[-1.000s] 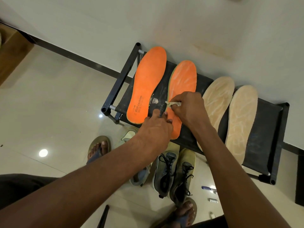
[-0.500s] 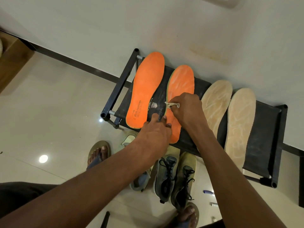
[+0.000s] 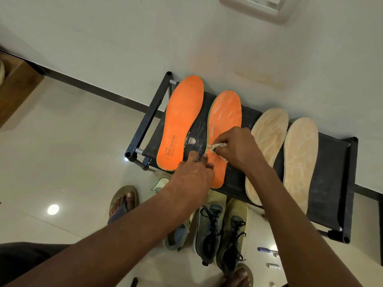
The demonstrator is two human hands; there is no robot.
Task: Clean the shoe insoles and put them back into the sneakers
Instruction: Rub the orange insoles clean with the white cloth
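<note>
Two orange insoles lie on a black rack (image 3: 331, 162): a clean one (image 3: 182, 121) at the left and a streaked one (image 3: 224, 117) beside it. My right hand (image 3: 236, 148) grips a small pale cloth (image 3: 215, 146) pressed on the streaked insole's middle. My left hand (image 3: 194, 175) presses its fingertips on that insole's heel edge and the rack. Two beige insoles (image 3: 267, 139) (image 3: 300, 154) lie to the right. Dark-laced yellow-green sneakers (image 3: 219, 228) stand on the floor under my arms.
A grey-blue sneaker (image 3: 176, 235) and a pale shoe (image 3: 159, 185) sit left of the pair. My sandalled feet (image 3: 124, 201) (image 3: 238, 276) stand on the glossy tile floor. A blue pen (image 3: 267, 250) lies at the right. The wall runs right behind the rack.
The view has tilted up, so the rack sits lower in frame. My right hand with the cloth has shifted slightly along the streaked insole; my left hand stays at its heel.
</note>
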